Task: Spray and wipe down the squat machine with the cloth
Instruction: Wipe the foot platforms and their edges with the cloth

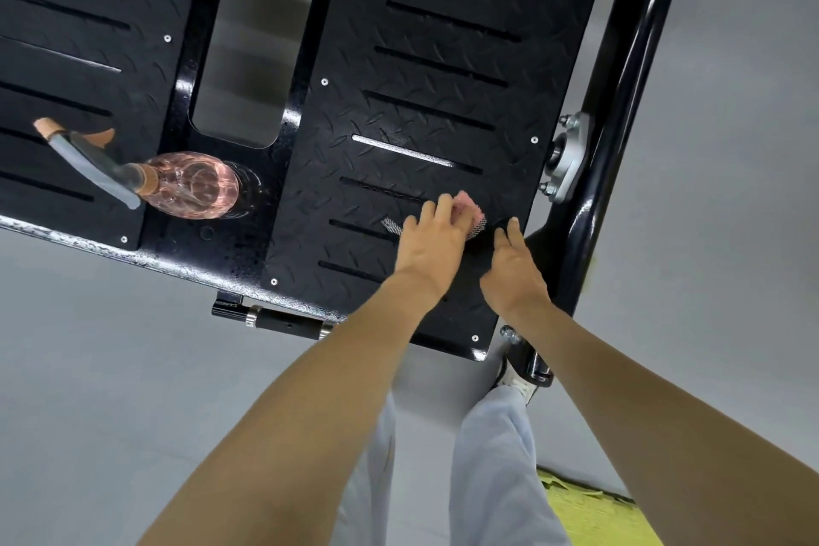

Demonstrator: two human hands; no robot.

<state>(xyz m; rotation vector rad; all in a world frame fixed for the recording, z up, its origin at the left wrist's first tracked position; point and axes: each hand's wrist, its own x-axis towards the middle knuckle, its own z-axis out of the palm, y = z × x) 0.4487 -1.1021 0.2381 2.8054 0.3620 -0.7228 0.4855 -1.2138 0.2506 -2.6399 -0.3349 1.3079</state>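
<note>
footplate [421,102]: l hand [432,246] grips cloth [473,213], r hand [514,275] flat.

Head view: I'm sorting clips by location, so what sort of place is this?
Probably a gym: a slotted black tread-plate footplate, a thick black steel frame tube beside it, and a yellow-green foam mat on the grey floor.

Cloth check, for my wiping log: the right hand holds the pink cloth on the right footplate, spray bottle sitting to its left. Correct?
No: the head view shows the left hand holding the pink cloth on the right footplate; the right hand lies open beside it. The spray bottle sits to its left.
</note>
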